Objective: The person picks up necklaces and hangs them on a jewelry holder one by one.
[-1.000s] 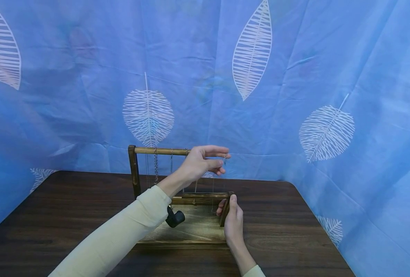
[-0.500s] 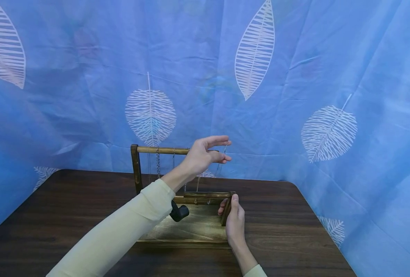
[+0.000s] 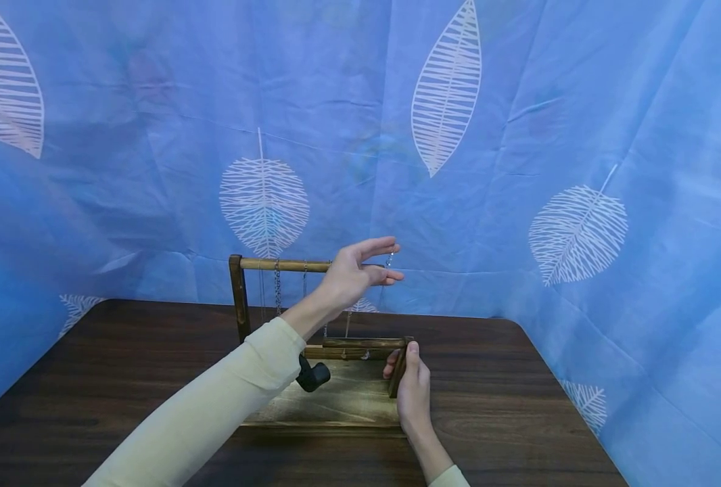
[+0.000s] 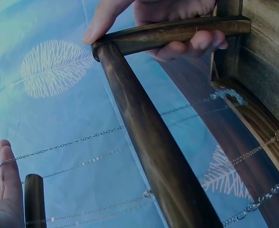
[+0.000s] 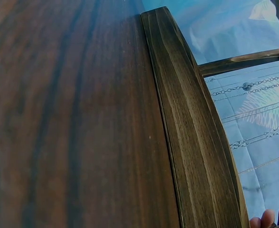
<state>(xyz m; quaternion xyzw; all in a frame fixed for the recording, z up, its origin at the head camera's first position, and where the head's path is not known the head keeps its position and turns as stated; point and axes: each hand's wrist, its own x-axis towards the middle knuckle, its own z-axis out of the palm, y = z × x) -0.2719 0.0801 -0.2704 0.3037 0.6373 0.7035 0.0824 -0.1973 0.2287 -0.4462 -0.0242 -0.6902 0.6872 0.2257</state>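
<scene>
Just right of the top bar's middle, my left hand (image 3: 350,274) holds a thin silver necklace chain (image 3: 390,259) at its fingertips, thumb spread below the upper fingers. The left wrist view has this chain (image 4: 73,142) running taut from a fingertip behind a front bar (image 4: 144,123) to a bunched silver part on a lower rail. My right hand (image 3: 415,392) grips the right end piece (image 3: 399,372) of the wooden necklace stand (image 3: 237,291). Its fingertips (image 5: 271,217) show at the corner of the right wrist view. My left forearm hides much of the stand.
Other chains (image 3: 277,287) hang from the stand's top bar (image 3: 284,265). The stand's wooden base (image 3: 348,406) rests on a dark brown table (image 3: 123,365). Behind the table hangs a blue cloth (image 3: 348,135) with white leaf prints. A black device (image 3: 314,376) sits below my left wrist.
My left hand has risen slightly, its upper fingers parting from the thumb. The strand that hung down near the front bar has lifted. My right hand keeps its grip on the stand.
</scene>
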